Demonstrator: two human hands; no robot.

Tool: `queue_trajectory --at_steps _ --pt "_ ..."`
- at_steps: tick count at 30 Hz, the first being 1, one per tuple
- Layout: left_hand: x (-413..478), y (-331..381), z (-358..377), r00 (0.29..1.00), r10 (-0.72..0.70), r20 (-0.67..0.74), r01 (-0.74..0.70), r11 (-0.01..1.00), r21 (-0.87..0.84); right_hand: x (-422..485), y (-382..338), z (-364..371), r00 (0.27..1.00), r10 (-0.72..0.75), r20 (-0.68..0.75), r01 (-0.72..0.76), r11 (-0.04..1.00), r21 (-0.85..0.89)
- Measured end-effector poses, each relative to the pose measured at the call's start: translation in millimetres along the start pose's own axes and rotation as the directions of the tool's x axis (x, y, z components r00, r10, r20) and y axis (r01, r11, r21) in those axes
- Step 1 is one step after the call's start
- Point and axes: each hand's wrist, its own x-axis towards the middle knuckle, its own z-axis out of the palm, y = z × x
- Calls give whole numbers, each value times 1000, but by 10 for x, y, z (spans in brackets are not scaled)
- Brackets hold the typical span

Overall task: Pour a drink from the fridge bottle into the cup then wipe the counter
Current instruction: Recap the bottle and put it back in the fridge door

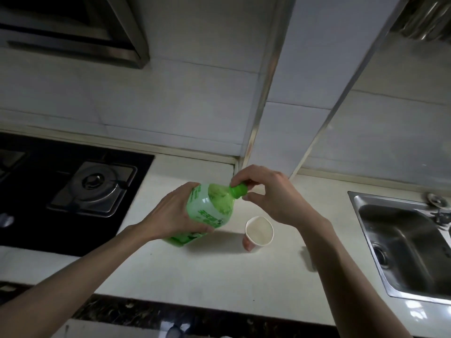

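A green plastic bottle with a pale label is tilted above the white counter, its neck pointing up and to the right. My left hand grips the bottle's body from the left. My right hand pinches the green cap between thumb and fingers. A paper cup, white inside and reddish outside, stands upright on the counter just right of the bottle and below my right hand. It looks empty.
A black gas hob with a metal burner lies to the left. A steel sink is set into the counter on the right. Tiled wall and a boxed column stand behind. The counter's dark front edge runs along the bottom.
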Motion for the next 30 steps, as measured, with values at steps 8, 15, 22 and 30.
queue_trajectory --at_steps 8,15,22,30 --pt "-168 -181 -287 985 -53 164 83 980 -179 237 -225 60 994 -65 86 56 994 97" --pt "-227 -275 -573 973 -44 226 103 961 -258 449 -468 18 985 9 174 -10 1000 1" --pt "-252 -296 -675 981 -17 194 66 966 -250 533 -631 221 996 85 25 -77 971 -227" --pt "-308 -408 -722 988 3 156 32 974 -224 531 -752 411 979 191 -72 -204 931 -302"
